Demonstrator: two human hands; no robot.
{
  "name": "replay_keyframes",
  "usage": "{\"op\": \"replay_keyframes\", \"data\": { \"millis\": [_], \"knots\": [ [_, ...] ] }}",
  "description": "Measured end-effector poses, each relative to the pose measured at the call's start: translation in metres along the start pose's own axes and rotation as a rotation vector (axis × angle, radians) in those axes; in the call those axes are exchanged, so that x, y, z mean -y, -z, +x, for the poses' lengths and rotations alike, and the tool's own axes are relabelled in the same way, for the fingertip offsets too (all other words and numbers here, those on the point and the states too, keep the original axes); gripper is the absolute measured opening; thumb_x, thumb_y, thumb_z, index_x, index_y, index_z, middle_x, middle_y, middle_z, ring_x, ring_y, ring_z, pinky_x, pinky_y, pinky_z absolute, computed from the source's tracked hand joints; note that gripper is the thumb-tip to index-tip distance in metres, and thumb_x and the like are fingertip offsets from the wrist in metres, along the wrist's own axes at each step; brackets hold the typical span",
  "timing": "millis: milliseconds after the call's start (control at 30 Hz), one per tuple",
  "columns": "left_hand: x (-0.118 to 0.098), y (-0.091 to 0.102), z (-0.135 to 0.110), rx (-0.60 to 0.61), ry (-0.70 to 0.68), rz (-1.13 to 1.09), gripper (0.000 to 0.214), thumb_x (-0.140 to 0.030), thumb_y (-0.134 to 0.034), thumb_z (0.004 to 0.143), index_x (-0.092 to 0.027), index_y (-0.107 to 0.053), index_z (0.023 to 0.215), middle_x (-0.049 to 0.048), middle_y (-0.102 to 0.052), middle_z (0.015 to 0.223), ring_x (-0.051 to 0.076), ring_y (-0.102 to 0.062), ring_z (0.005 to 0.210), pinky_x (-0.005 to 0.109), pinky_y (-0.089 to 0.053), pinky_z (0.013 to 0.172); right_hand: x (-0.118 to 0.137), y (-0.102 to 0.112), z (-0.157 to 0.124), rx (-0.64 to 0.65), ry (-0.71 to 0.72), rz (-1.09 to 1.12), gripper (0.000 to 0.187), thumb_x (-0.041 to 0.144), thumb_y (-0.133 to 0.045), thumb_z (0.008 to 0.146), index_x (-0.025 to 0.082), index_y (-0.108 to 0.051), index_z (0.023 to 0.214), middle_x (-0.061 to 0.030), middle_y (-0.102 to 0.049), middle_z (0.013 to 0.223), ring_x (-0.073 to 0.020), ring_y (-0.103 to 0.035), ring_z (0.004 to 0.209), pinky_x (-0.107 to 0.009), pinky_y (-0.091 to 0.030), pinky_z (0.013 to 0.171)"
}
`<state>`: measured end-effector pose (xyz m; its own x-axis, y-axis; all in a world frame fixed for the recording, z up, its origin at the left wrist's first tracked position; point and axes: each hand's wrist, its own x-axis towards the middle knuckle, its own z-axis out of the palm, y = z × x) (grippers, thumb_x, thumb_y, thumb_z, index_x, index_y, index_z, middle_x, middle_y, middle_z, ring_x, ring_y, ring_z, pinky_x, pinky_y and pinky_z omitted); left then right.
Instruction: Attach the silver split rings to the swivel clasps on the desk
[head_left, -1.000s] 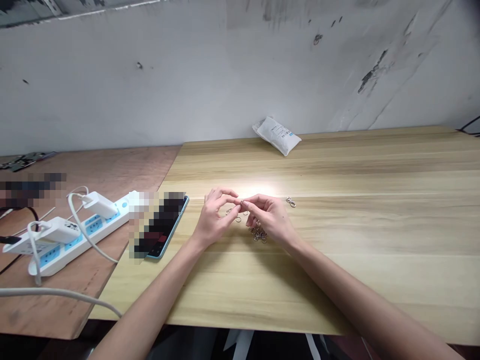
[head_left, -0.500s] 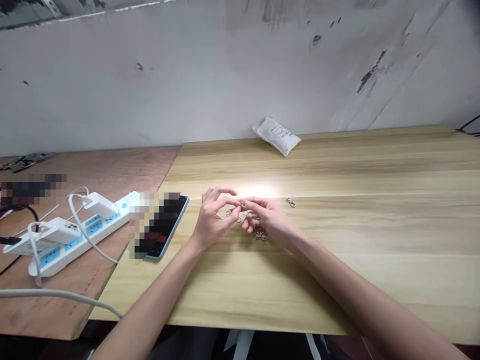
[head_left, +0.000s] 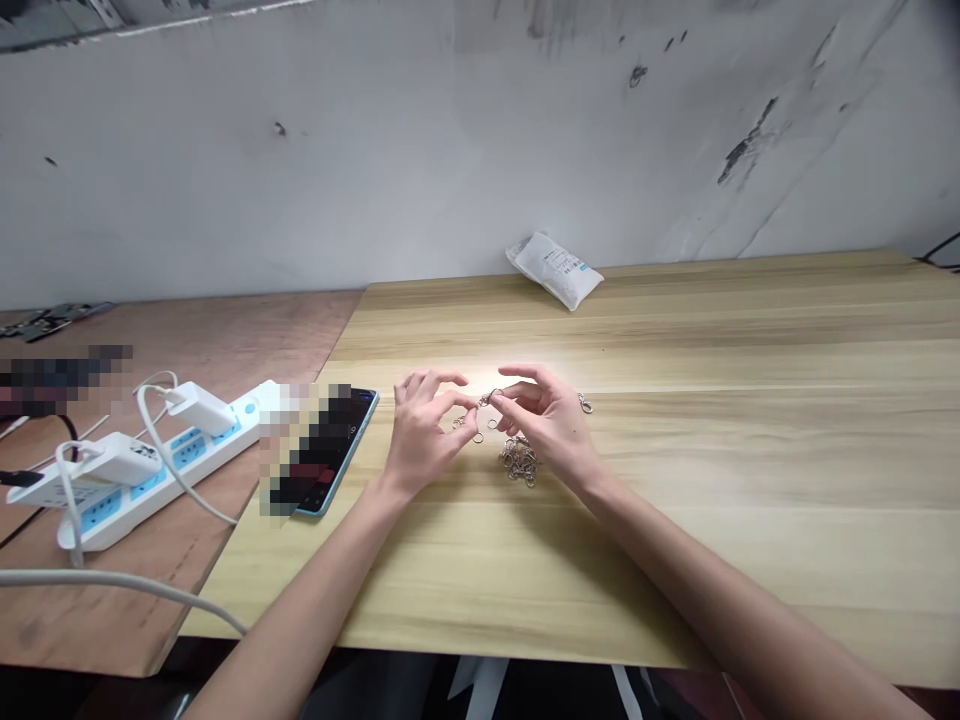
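Between the fingertips of both hands is a small metal key ring piece (head_left: 485, 400), too small to make out fully. My left hand (head_left: 427, 425) pinches its left end with thumb and index finger, the other fingers raised. My right hand (head_left: 551, 420) grips the right end between thumb and fingers, its index finger lifted. Under the hands lies a small pile of metal rings and clasps (head_left: 519, 460). A few loose rings (head_left: 478, 437) rest just left of the pile. A single metal clasp (head_left: 586, 403) sits beyond my right hand, partly hidden by it.
A white plastic package (head_left: 556, 270) lies against the wall at the back. To the left are a phone (head_left: 345, 450) with a partly blurred screen and a white power strip (head_left: 176, 470) with chargers and cables. The wooden tabletop (head_left: 750, 450) stretches right.
My right hand has turned and its index finger has lifted, showing more of the held metal piece and of the pile beneath. My left hand keeps its pinch, having shifted slightly left.
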<state>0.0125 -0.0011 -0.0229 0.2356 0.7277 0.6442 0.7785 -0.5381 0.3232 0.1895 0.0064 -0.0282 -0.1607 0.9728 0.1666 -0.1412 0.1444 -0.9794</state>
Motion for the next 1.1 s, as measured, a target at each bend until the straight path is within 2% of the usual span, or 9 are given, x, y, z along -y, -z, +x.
{"op": "replay_keyframes", "data": {
  "millis": [167,267,433,533,600,700,867,1000,1100],
  "knots": [
    [0.004,0.000,0.000,-0.038,0.007,0.047,0.006,-0.018,-0.066,0.080,-0.023,-0.066,0.077,0.0030,-0.066,0.106,0.024,-0.057,0.099,0.044,-0.034,0.095,-0.001,-0.001,-0.003,0.037,0.103,-0.218,0.018,0.037,-0.067,0.083,0.020,-0.069,0.085,-0.0053,-0.071,0.082,-0.0172,-0.066,0.068,-0.030,-0.050,0.057],
    [0.006,0.000,-0.001,-0.047,0.013,0.055,0.006,-0.018,-0.066,0.081,-0.023,-0.067,0.077,0.0028,-0.066,0.106,0.023,-0.057,0.100,0.045,-0.033,0.096,-0.001,-0.002,-0.004,0.058,0.200,-0.386,0.012,0.031,-0.063,0.085,0.022,-0.069,0.084,-0.0042,-0.070,0.080,-0.0165,-0.064,0.068,-0.029,-0.048,0.056],
    [0.006,0.003,0.001,-0.061,0.043,0.026,0.006,-0.018,-0.066,0.081,-0.022,-0.067,0.077,0.0031,-0.066,0.105,0.024,-0.057,0.101,0.043,-0.034,0.095,-0.004,0.007,0.001,0.186,0.368,-0.812,0.016,0.020,-0.052,0.089,0.021,-0.066,0.080,-0.0048,-0.067,0.086,-0.0147,-0.059,0.071,-0.026,-0.039,0.056],
    [0.004,0.006,0.003,-0.073,0.084,-0.019,0.006,-0.019,-0.065,0.082,-0.022,-0.067,0.077,0.0028,-0.065,0.105,0.023,-0.057,0.101,0.041,-0.036,0.092,-0.005,0.015,0.005,0.202,0.391,-1.016,0.018,0.016,-0.051,0.087,0.020,-0.066,0.080,-0.0054,-0.066,0.093,-0.0138,-0.056,0.071,-0.025,-0.033,0.054],
    [0.003,0.007,0.003,-0.068,0.079,-0.037,0.007,-0.020,-0.065,0.082,-0.022,-0.067,0.076,0.0029,-0.065,0.105,0.022,-0.057,0.100,0.040,-0.037,0.091,-0.004,0.016,0.005,0.172,0.348,-0.917,0.013,0.021,-0.053,0.089,0.020,-0.066,0.088,-0.0050,-0.065,0.093,-0.0123,-0.055,0.068,-0.025,-0.036,0.056],
    [0.001,0.006,0.002,-0.041,0.027,-0.053,0.006,-0.020,-0.064,0.083,-0.022,-0.068,0.078,0.0032,-0.066,0.105,0.022,-0.057,0.100,0.040,-0.037,0.093,-0.001,0.012,0.003,0.193,0.210,-0.584,0.021,0.034,-0.052,0.093,0.020,-0.064,0.103,-0.0049,-0.065,0.095,-0.0124,-0.057,0.071,-0.025,-0.043,0.061],
    [0.000,0.004,0.000,-0.049,-0.039,-0.063,0.006,-0.021,-0.064,0.084,-0.023,-0.068,0.080,0.0035,-0.065,0.106,0.022,-0.057,0.101,0.043,-0.034,0.100,0.005,0.007,0.002,0.415,0.040,-0.292,0.032,0.045,-0.050,0.094,0.018,-0.067,0.087,-0.0039,-0.066,0.085,-0.0118,-0.055,0.066,-0.025,-0.044,0.060],
    [0.002,0.003,0.000,-0.033,-0.068,-0.050,0.006,-0.021,-0.064,0.084,-0.023,-0.068,0.080,0.0035,-0.065,0.107,0.022,-0.058,0.102,0.045,-0.031,0.106,0.004,0.019,0.009,0.441,0.104,-0.498,0.031,0.042,-0.052,0.093,0.018,-0.070,0.084,-0.0023,-0.067,0.074,-0.0107,-0.053,0.059,-0.024,-0.039,0.057],
    [0.003,0.000,-0.001,0.024,-0.061,-0.042,0.006,-0.022,-0.063,0.084,-0.023,-0.067,0.080,0.0036,-0.065,0.109,0.022,-0.058,0.103,0.046,-0.028,0.109,-0.003,0.031,0.014,0.373,0.295,-0.827,0.027,0.037,-0.053,0.094,0.019,-0.072,0.085,-0.0012,-0.066,0.067,-0.0107,-0.051,0.057,-0.024,-0.034,0.056]
  ]
}}
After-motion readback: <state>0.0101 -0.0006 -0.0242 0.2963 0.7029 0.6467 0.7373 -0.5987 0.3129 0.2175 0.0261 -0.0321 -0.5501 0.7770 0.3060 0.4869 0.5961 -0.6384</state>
